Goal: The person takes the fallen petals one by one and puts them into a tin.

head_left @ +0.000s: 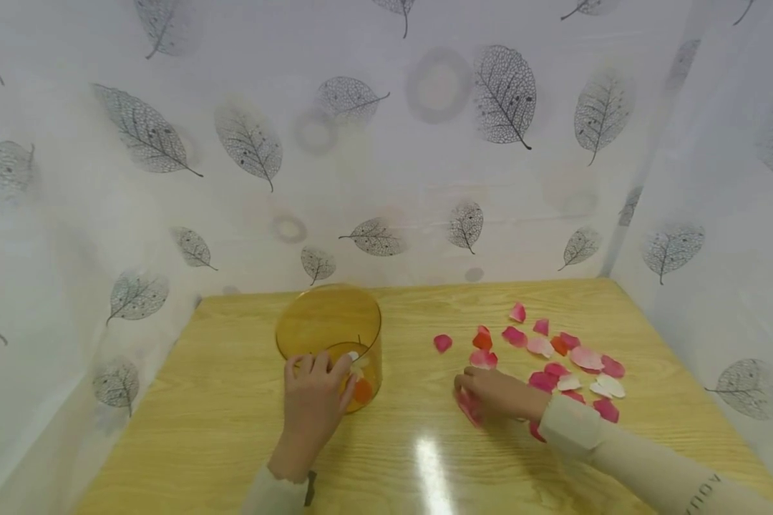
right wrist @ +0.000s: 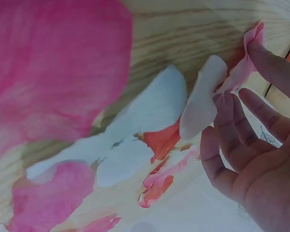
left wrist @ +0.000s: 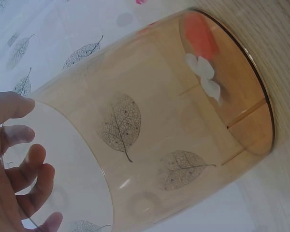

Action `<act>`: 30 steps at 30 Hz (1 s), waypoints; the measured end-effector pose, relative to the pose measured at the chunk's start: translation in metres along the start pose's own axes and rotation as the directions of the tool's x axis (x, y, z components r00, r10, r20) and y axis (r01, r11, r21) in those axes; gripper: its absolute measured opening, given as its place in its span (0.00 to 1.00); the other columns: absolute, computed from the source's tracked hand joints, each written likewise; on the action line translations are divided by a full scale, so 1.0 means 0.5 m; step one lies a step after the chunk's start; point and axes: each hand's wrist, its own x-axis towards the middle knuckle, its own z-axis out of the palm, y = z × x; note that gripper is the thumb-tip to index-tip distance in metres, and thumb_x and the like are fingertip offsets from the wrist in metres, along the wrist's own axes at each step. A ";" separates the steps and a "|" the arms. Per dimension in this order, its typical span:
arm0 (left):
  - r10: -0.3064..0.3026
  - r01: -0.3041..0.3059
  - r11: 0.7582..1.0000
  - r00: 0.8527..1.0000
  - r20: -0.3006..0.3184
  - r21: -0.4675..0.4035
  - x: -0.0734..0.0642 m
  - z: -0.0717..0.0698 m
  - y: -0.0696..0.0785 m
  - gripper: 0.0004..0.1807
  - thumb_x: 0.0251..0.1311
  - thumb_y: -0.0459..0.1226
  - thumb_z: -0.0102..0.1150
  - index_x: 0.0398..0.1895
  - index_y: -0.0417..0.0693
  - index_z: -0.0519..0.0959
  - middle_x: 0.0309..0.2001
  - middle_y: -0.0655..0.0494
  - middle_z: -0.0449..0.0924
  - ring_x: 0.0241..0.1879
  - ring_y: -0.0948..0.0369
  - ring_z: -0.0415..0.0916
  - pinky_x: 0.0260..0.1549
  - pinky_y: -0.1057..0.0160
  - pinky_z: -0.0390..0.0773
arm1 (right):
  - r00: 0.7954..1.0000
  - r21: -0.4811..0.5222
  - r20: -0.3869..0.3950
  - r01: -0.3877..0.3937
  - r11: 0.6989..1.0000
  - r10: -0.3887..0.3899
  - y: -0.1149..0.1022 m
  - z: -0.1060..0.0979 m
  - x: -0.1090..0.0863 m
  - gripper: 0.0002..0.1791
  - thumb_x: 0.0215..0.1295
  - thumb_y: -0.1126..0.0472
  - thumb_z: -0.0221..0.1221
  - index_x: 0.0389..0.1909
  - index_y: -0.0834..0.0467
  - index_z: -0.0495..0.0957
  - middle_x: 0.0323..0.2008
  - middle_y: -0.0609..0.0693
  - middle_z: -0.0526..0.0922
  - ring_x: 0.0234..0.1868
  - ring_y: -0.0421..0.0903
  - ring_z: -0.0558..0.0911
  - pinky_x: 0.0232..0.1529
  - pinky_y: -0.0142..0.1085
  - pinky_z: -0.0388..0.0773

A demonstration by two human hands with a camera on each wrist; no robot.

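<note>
My left hand (head_left: 312, 400) holds the near rim of a clear amber cylinder-shaped container (head_left: 328, 315), its fingers hooked over the edge. Through the amber wall, the left wrist view shows an orange-red petal (left wrist: 200, 36) and white petals (left wrist: 205, 72) low inside. To the right, my right hand (head_left: 499, 392) is low over the table at the left side of the scattered petals. Its thumb and fingers pinch a pink petal (right wrist: 239, 72), seen in the right wrist view. A pale petal (right wrist: 203, 99) lies beside those fingertips.
Pink, red and white loose petals (head_left: 580, 357) spread over the right half of the wooden table (head_left: 232, 429). One magenta petal (head_left: 442, 343) lies apart on their left. A pale curtain (head_left: 386, 164) printed with grey leaves surrounds the table's back and sides.
</note>
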 end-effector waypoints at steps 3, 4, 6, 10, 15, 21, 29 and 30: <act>0.002 -0.002 1.000 1.000 0.001 0.000 0.001 -0.001 -0.001 0.19 0.39 0.45 0.74 0.32 0.55 0.74 0.24 0.54 0.74 0.26 0.55 0.73 0.40 0.48 0.73 | 0.999 0.041 0.027 -0.039 0.998 0.038 0.002 -0.002 0.005 0.18 0.50 0.64 0.68 0.43 0.53 0.75 0.31 0.43 0.73 0.28 0.36 0.69 0.30 0.28 0.72; 0.003 -0.003 1.000 1.000 0.001 0.002 0.001 -0.001 -0.001 0.19 0.39 0.46 0.74 0.32 0.55 0.74 0.25 0.54 0.74 0.26 0.55 0.72 0.40 0.48 0.73 | 0.998 0.046 0.037 -0.055 0.997 0.053 0.003 -0.002 0.008 0.18 0.50 0.63 0.68 0.42 0.52 0.75 0.30 0.42 0.72 0.28 0.36 0.69 0.31 0.28 0.71; 0.004 -0.004 1.000 1.000 0.002 0.004 0.002 -0.002 -0.001 0.19 0.40 0.46 0.73 0.32 0.55 0.74 0.25 0.54 0.74 0.26 0.55 0.72 0.40 0.49 0.73 | 0.997 0.047 0.043 -0.065 0.997 0.063 0.007 -0.001 0.014 0.17 0.49 0.63 0.68 0.40 0.52 0.75 0.30 0.41 0.72 0.28 0.37 0.69 0.31 0.29 0.71; 0.005 -0.005 1.000 1.000 0.007 0.007 0.002 -0.003 -0.001 0.18 0.40 0.46 0.73 0.32 0.55 0.74 0.25 0.54 0.74 0.26 0.55 0.73 0.40 0.49 0.73 | 0.999 0.026 0.019 -0.042 0.999 0.041 0.014 -0.002 0.027 0.16 0.47 0.64 0.69 0.36 0.52 0.76 0.31 0.42 0.72 0.30 0.37 0.69 0.32 0.30 0.72; 0.002 -0.002 1.000 1.000 0.015 0.008 0.002 -0.004 0.000 0.18 0.41 0.46 0.73 0.32 0.55 0.74 0.25 0.54 0.74 0.27 0.54 0.73 0.40 0.48 0.73 | 1.000 0.046 0.009 -0.012 0.999 0.011 0.021 -0.006 0.040 0.13 0.46 0.65 0.69 0.33 0.53 0.77 0.31 0.44 0.72 0.31 0.38 0.69 0.32 0.29 0.72; 0.003 -0.003 1.000 1.000 0.012 0.007 0.002 -0.004 0.001 0.19 0.40 0.46 0.74 0.32 0.55 0.74 0.25 0.54 0.74 0.27 0.54 0.73 0.41 0.48 0.73 | 0.999 0.079 0.038 -0.038 0.996 0.035 0.025 -0.001 0.050 0.13 0.49 0.65 0.68 0.29 0.50 0.73 0.29 0.41 0.70 0.29 0.37 0.68 0.30 0.27 0.69; 0.001 -0.001 1.000 1.000 0.016 0.000 0.002 -0.004 0.001 0.18 0.41 0.46 0.73 0.32 0.55 0.74 0.25 0.54 0.74 0.27 0.54 0.73 0.41 0.48 0.73 | 0.999 0.118 -0.004 -0.034 0.992 0.034 0.017 -0.007 0.052 0.26 0.47 0.74 0.66 0.48 0.58 0.71 0.42 0.52 0.74 0.37 0.44 0.77 0.35 0.32 0.79; 0.002 -0.002 1.000 1.000 0.016 -0.002 0.002 -0.004 0.001 0.18 0.41 0.46 0.73 0.32 0.55 0.74 0.25 0.54 0.74 0.27 0.54 0.73 0.41 0.48 0.73 | 0.999 0.131 -0.005 -0.048 0.990 0.049 0.017 -0.007 0.054 0.27 0.46 0.74 0.67 0.49 0.58 0.71 0.43 0.53 0.75 0.39 0.46 0.78 0.37 0.34 0.80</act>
